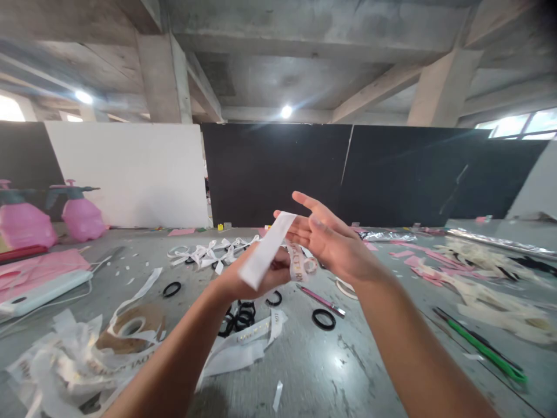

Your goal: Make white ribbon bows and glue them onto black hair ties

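Above the table, my left hand (255, 273) is closed on a white ribbon (270, 247). One plain end lies across the back of this hand, slanting up to the right. A stretch with printed lettering hangs on the hand's right side. My right hand (333, 247) is open, its fingers stretched toward the ribbon's upper end; whether they touch it I cannot tell. Below the hands lie black hair ties (243, 316) and cut printed ribbon pieces (243, 348). A single black hair tie (324, 319) sits beside a pink pen-like tool (322, 300).
At left are a ribbon roll (150, 325), tangled printed ribbon (82, 368) and pink spray bottles (82, 217). Finished-looking white bows (217, 252) lie behind my hands. Green-handled scissors or tweezers (487, 351) and cream ribbon strips (491, 302) lie at right. Black panels (278, 174) stand behind the table.
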Action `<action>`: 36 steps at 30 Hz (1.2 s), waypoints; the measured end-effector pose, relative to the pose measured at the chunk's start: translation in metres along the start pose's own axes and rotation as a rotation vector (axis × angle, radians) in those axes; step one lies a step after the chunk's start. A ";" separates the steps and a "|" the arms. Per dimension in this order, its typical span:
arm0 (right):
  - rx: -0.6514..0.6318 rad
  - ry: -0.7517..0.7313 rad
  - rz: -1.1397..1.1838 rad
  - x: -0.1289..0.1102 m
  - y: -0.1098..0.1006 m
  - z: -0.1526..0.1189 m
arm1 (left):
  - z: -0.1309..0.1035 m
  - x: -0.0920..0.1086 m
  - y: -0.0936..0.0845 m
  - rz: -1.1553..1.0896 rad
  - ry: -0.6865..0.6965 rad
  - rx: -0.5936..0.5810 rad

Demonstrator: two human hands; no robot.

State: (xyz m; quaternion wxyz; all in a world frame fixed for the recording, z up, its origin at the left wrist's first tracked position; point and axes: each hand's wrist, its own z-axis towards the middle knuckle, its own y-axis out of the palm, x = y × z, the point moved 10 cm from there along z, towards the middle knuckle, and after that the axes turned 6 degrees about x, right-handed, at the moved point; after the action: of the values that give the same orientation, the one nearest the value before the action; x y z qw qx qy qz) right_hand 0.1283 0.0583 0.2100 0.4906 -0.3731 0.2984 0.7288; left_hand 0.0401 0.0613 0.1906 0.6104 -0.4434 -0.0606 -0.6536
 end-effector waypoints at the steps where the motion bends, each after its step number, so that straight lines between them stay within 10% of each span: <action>1: 0.044 0.014 -0.055 0.005 -0.008 0.002 | -0.001 -0.002 0.004 -0.043 -0.031 -0.053; 9: -0.097 0.073 -0.254 0.019 0.001 0.002 | 0.001 -0.017 -0.015 -0.182 -0.202 0.000; 16: 0.055 -0.079 -0.486 0.008 -0.011 0.010 | 0.001 -0.027 -0.023 -0.373 -0.329 0.185; 29: 0.094 0.023 -0.743 0.006 -0.029 0.008 | 0.002 -0.032 -0.047 -0.177 -0.263 0.419; 36: 0.284 -0.196 -0.857 -0.025 -0.027 0.001 | 0.001 -0.024 -0.043 -0.026 -0.152 0.423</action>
State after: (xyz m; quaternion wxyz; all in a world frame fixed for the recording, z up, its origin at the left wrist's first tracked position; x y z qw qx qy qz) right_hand 0.1596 0.0559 0.2290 0.8198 -0.3213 0.1665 0.4439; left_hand 0.0005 0.0904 0.1951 0.6751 -0.3526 -0.2477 -0.5989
